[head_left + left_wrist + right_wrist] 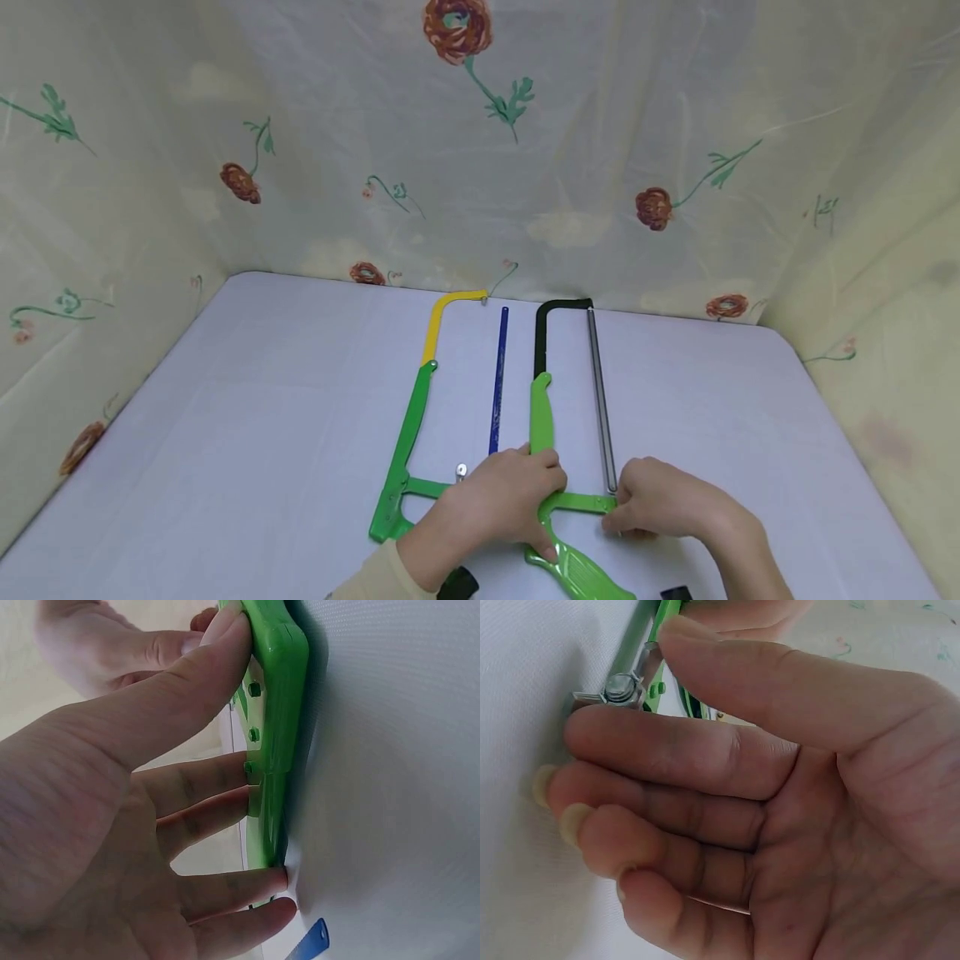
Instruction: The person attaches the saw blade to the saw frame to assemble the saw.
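Note:
My left hand (504, 498) grips a light green hacksaw (542, 421) with a black front bow, lying on the table. In the left wrist view, its thumb and fingers lie along the saw's green frame (289, 697). A grey blade (602, 392) runs along the saw's right side, from the black bow down to my right hand (671, 500). There, the thumb and index finger pinch a metal wing nut (621, 688) at the end of the green crossbar. In the right wrist view, the other fingers are curled below it, near the cloth.
Left of this saw lies a second hacksaw (408, 425), green with a yellow bow and a wing nut (461, 471) on its crossbar. A loose blue blade (498, 379) lies between the saws. White cloth (262, 433) covers the table, with flowered sheeting (570, 167) around it.

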`<act>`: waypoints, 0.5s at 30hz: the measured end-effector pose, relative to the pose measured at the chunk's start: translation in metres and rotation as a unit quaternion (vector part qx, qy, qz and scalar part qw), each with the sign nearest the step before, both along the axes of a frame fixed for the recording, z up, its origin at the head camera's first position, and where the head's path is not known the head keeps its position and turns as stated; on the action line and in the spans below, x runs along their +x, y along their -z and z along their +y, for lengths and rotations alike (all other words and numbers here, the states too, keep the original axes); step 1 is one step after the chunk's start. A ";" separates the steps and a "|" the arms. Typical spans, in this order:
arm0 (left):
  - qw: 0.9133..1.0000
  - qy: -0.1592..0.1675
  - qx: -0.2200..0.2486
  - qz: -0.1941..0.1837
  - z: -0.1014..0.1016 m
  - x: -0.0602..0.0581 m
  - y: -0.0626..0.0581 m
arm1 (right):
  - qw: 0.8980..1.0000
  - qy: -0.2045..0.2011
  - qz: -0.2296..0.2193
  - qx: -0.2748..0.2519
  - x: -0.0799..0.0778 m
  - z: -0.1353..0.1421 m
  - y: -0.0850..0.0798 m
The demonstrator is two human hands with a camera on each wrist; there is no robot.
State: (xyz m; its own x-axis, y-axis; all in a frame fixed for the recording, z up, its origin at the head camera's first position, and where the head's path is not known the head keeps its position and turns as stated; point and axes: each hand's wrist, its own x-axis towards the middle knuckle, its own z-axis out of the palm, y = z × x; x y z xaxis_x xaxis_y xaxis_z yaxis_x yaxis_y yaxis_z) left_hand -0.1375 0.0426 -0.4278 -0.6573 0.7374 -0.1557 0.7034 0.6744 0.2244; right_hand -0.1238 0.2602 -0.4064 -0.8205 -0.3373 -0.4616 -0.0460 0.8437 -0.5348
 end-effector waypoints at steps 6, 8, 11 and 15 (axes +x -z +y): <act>1.000 -0.001 -0.001 -0.004 0.000 -0.001 0.000 | 0.999 0.022 0.007 0.027 0.002 -0.006 -0.001; 1.000 -0.001 0.000 -0.005 0.000 -0.001 0.000 | 0.999 0.036 0.012 0.039 0.003 -0.010 -0.001; 1.000 0.000 0.002 -0.006 0.000 -0.001 0.000 | 0.997 0.051 0.019 0.056 0.005 -0.013 0.000; 1.000 0.000 0.000 -0.006 0.000 -0.001 0.000 | 0.998 0.037 0.015 0.039 0.004 -0.008 0.003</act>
State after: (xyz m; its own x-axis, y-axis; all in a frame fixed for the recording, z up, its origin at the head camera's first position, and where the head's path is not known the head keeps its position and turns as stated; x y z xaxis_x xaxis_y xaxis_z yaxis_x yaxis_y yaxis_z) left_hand -0.1381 0.0427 -0.4277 -0.6559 0.7369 -0.1636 0.7001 0.6749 0.2334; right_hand -0.1201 0.2525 -0.4091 -0.8554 -0.2393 -0.4593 0.0029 0.8846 -0.4663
